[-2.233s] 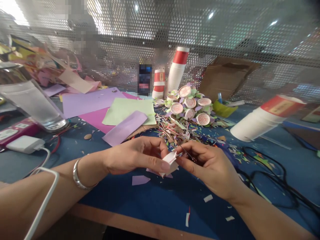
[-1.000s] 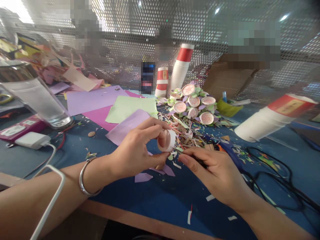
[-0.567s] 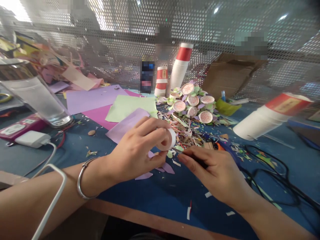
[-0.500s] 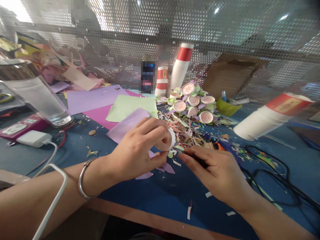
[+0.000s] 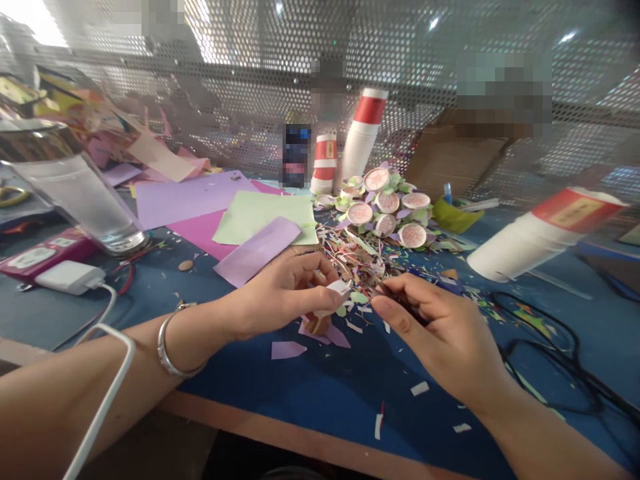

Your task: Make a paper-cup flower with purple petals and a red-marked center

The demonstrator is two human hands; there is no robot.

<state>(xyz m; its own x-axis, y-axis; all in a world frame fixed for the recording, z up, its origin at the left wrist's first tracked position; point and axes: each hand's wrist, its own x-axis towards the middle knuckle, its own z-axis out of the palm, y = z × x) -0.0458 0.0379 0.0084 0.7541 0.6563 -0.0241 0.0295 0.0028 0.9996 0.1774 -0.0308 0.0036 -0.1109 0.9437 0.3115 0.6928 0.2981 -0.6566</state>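
Note:
My left hand (image 5: 295, 290) pinches a small white paper cup piece (image 5: 341, 287) between thumb and fingers, its edge turned towards the right. Closed around a slim dark tool (image 5: 407, 307) is my right hand (image 5: 440, 327); fingers cover most of the tool, so its kind cannot be made out. The two hands are a short way apart above the blue table (image 5: 320, 413). Pointed purple paper pieces (image 5: 289, 350) lie below my left hand. Beyond both hands is a heap of paper scraps (image 5: 350, 257).
Decorated paper discs (image 5: 360, 213) are piled behind the scraps. Stacked paper cups (image 5: 525, 240) lean at right, above black cables (image 5: 565, 367). A glass of water (image 5: 95, 207) and a white charger (image 5: 70, 277) stand left. Coloured sheets (image 5: 270, 213) lie behind my left hand.
My left hand has turned the white cup piece, so its round face no longer shows and its edge points right. My right hand has shifted slightly right, the tool's tip drawing away.

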